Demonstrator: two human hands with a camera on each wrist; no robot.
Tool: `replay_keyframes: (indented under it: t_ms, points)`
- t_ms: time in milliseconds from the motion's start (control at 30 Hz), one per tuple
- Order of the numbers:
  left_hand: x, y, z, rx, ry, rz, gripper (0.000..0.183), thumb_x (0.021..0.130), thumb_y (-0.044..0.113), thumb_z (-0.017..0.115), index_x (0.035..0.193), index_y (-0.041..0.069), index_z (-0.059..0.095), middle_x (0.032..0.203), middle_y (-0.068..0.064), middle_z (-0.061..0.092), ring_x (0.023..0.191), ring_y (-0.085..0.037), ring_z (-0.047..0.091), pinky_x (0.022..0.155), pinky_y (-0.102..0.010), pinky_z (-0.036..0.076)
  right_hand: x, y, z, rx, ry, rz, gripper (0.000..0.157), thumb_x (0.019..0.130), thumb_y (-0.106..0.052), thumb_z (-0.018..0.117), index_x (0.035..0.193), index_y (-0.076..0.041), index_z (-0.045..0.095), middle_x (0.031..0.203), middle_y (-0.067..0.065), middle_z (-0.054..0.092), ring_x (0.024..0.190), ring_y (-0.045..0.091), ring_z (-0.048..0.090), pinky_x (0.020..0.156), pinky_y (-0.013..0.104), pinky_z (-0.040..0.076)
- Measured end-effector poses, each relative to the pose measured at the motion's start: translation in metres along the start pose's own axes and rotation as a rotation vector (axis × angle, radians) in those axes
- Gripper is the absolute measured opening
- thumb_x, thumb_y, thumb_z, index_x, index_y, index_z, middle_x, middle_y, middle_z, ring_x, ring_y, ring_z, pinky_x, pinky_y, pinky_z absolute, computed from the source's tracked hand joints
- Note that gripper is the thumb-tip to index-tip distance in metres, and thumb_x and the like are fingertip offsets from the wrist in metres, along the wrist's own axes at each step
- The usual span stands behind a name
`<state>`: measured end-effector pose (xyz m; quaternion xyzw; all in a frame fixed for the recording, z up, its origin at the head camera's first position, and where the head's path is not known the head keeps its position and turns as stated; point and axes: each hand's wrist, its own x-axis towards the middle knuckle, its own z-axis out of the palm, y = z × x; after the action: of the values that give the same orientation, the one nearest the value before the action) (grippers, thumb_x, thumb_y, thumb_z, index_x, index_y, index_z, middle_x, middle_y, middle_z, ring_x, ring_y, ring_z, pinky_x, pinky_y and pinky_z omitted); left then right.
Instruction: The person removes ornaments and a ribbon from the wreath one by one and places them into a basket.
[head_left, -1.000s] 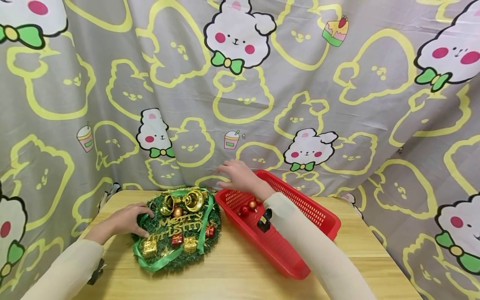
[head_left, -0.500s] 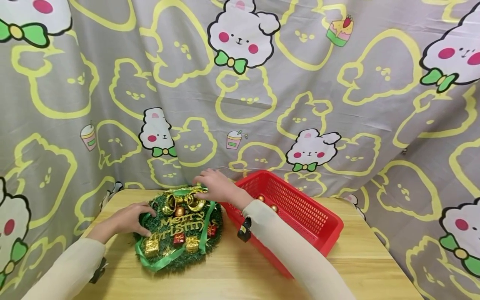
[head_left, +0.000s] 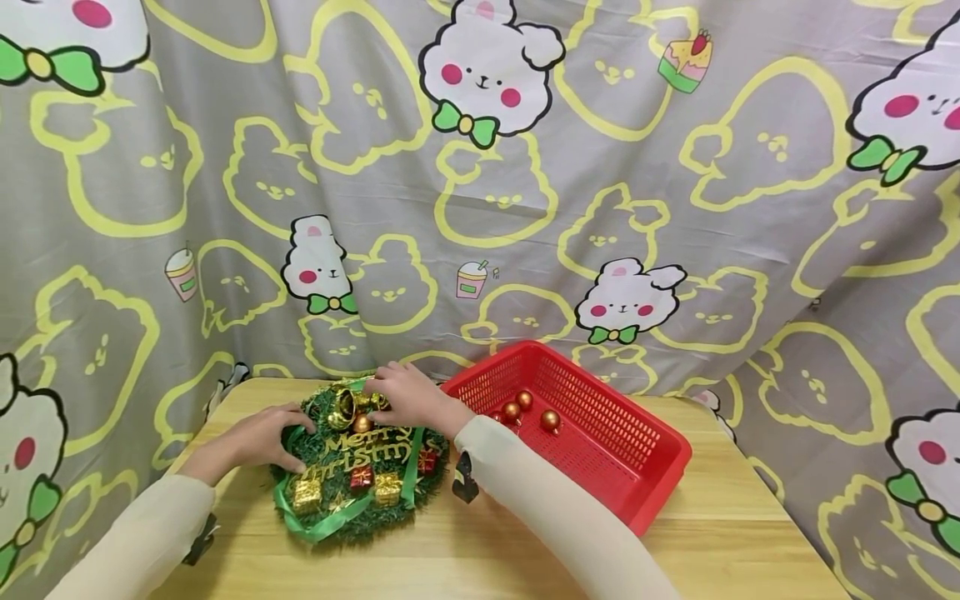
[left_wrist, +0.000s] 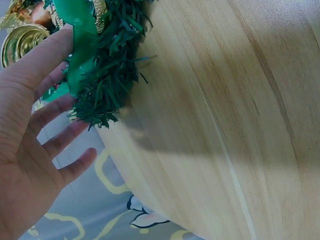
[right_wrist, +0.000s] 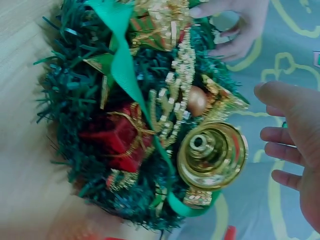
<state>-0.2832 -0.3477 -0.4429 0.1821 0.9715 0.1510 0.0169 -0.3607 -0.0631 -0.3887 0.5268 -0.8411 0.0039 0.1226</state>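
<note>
A green tinsel wreath point(head_left: 352, 533) lies on the table. It carries gold "Merry Christmas" lettering point(head_left: 363, 454), a green ribbon point(head_left: 322, 527), gold bells point(right_wrist: 212, 155), small red and gold gift boxes point(head_left: 387, 489) and an orange-gold ball point(right_wrist: 196, 101). My left hand point(head_left: 262, 437) rests at the wreath's left edge, thumb by the ribbon and fingers spread, as the left wrist view shows. Over the wreath's upper right, by the bells, hovers my right hand point(head_left: 412, 398). In the right wrist view its fingers are extended beside a bell, holding nothing visible.
A red plastic basket point(head_left: 645, 442) stands right of the wreath, partly behind my right sleeve. Several shiny balls point(head_left: 551, 419) lie in it. A patterned grey curtain point(head_left: 495, 167) hangs right behind the wooden table point(head_left: 720, 533).
My right hand has moved left from above the basket to over the wreath's bells. More of the balls in the basket now show. My left hand has stayed at the wreath's edge.
</note>
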Motion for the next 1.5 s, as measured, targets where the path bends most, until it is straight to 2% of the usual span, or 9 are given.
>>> replay_keyframes:
  t_ms: [167,400,600,767,967,1200,1500]
  points:
    - [0.0,-0.003,0.002,-0.019,-0.002,-0.011,0.061,0.066,0.047,0.093,0.114,0.016,0.072,0.136,-0.029,0.056,0.122,-0.055,0.055,0.094,-0.065,0.051,0.004,-0.006,0.011,-0.029,0.007,0.003,0.032,0.096,-0.042,0.07,0.123,-0.024,0.07,0.117,-0.005,0.066,0.099,0.015,0.057,0.079,0.027,0.045]
    - [0.001,-0.006,0.005,-0.023,0.006,-0.002,0.061,0.066,0.049,0.093,0.113,0.016,0.072,0.129,-0.021,0.06,0.118,-0.05,0.059,0.092,-0.063,0.053,0.008,-0.012,0.023,-0.078,0.007,0.011,0.029,0.096,-0.043,0.07,0.119,-0.026,0.072,0.115,-0.007,0.065,0.104,0.013,0.055,0.08,0.026,0.04]
    - [-0.001,-0.003,0.002,-0.02,0.005,-0.004,0.06,0.066,0.046,0.094,0.113,0.016,0.072,0.131,-0.024,0.059,0.12,-0.052,0.058,0.094,-0.064,0.052,0.014,-0.014,0.032,-0.128,-0.02,0.035,0.028,0.096,-0.048,0.068,0.117,-0.029,0.072,0.111,-0.009,0.063,0.099,0.013,0.051,0.078,0.027,0.031]
    - [-0.001,-0.001,0.0,-0.016,-0.005,0.003,0.059,0.066,0.044,0.094,0.113,0.015,0.072,0.132,-0.028,0.058,0.119,-0.054,0.057,0.094,-0.066,0.051,0.017,-0.014,0.042,-0.178,-0.025,0.051,0.028,0.096,-0.053,0.066,0.115,-0.033,0.072,0.11,-0.012,0.064,0.099,0.012,0.049,0.085,0.029,0.035]
    - [0.001,-0.002,0.0,-0.011,-0.001,0.009,0.059,0.067,0.044,0.094,0.113,0.015,0.072,0.131,-0.025,0.059,0.119,-0.053,0.058,0.093,-0.065,0.052,0.02,-0.012,0.051,-0.208,-0.022,0.079,0.028,0.097,-0.055,0.064,0.115,-0.035,0.071,0.111,-0.013,0.064,0.105,0.012,0.05,0.092,0.033,0.038]
    - [0.0,-0.002,0.001,-0.024,-0.004,0.022,0.062,0.066,0.047,0.093,0.113,0.013,0.072,0.129,-0.025,0.06,0.117,-0.053,0.059,0.094,-0.067,0.051,0.023,-0.012,0.057,-0.192,-0.031,0.086,0.025,0.098,-0.052,0.063,0.111,-0.033,0.073,0.108,-0.012,0.064,0.11,0.013,0.051,0.096,0.036,0.037]
    - [0.003,-0.009,0.003,-0.003,0.0,0.013,0.06,0.067,0.051,0.092,0.113,0.019,0.072,0.137,-0.03,0.056,0.121,-0.054,0.057,0.091,-0.066,0.052,0.026,-0.011,0.06,-0.175,-0.039,0.108,0.024,0.097,-0.052,0.064,0.11,-0.034,0.074,0.112,-0.012,0.064,0.114,0.014,0.051,0.099,0.038,0.037]
